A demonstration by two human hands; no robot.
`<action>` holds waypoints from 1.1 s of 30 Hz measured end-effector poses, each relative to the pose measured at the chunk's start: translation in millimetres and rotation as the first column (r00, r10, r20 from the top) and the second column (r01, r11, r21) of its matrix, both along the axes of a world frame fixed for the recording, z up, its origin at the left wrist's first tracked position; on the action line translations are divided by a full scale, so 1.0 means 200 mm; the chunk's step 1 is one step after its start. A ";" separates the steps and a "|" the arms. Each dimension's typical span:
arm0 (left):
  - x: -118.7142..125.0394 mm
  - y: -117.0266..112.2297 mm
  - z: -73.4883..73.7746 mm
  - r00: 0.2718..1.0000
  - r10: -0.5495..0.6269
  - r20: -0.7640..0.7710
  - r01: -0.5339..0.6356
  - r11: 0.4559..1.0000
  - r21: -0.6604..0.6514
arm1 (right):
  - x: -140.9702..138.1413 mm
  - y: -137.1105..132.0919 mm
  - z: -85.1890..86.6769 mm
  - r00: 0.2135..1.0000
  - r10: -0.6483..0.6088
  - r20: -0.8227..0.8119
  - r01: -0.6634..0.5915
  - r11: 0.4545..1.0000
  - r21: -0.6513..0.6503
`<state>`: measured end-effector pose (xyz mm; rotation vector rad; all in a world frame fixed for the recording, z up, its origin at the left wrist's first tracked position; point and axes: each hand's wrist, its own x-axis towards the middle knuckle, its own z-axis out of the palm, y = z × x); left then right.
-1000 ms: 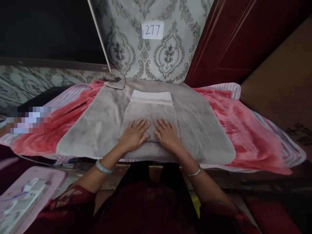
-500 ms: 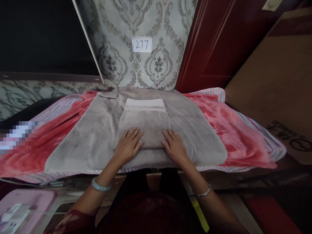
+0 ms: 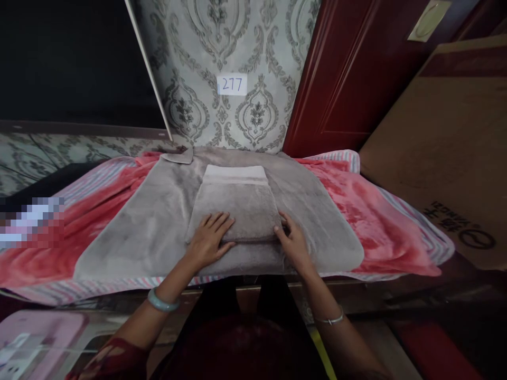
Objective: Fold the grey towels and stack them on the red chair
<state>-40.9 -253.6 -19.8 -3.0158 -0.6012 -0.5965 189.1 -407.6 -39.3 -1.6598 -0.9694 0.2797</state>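
A folded grey-brown towel (image 3: 240, 203) with a pale band at its far end lies in the middle of a larger grey plush blanket (image 3: 142, 227). My left hand (image 3: 208, 240) rests flat on the towel's near left corner, fingers spread and pointing away from me. At the near right edge of the towel is my right hand (image 3: 293, 240), its fingers slightly bent and apart, with thumb and fingertips at the towel's side. Neither hand has anything wrapped in its fingers.
Under the grey blanket spreads a red-pink blanket (image 3: 364, 216) with a striped border. A dark screen (image 3: 75, 63) stands at the back left, a cardboard box (image 3: 447, 148) at the right. A paper marked 277 (image 3: 232, 84) is on the patterned wall. A pink stool (image 3: 43, 338) sits low left.
My right hand has slid right, from the towel's top to its right edge, and turned more onto its side. My left hand stays nearly in place. The view has tilted slightly.
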 end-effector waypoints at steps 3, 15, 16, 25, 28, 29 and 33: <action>0.00 -0.01 0.00 1.000 -0.012 0.011 0.012 1.000 0.012 | -0.02 0.01 0.03 0.983 0.030 -0.180 -0.019 0.998 0.059; 0.00 -0.03 -0.05 0.994 -0.034 0.105 0.029 0.998 0.057 | -0.13 0.00 0.11 0.381 0.250 -0.890 -0.156 0.966 0.205; 0.00 -0.03 -0.05 0.993 -0.045 0.111 0.038 0.997 0.065 | -0.14 0.01 0.12 0.353 0.244 -0.903 -0.150 0.968 0.202; -0.04 -0.17 -0.05 0.879 -0.034 0.475 0.078 0.994 -0.075 | -0.17 0.13 0.15 0.254 0.255 -0.933 -0.015 0.965 0.260; -0.05 -0.30 -0.08 0.860 0.135 0.492 0.217 0.776 -0.592 | -0.22 0.15 0.22 0.217 0.283 -0.934 0.051 0.953 0.300; -0.05 -0.33 -0.09 0.865 0.214 0.454 0.267 0.570 -0.777 | -0.24 0.15 0.24 0.206 0.285 -0.936 0.066 0.951 0.304; -0.06 -0.36 -0.11 0.752 0.522 0.401 0.593 -0.272 -0.758 | -0.32 0.07 0.30 0.162 0.299 -0.940 0.057 0.948 0.312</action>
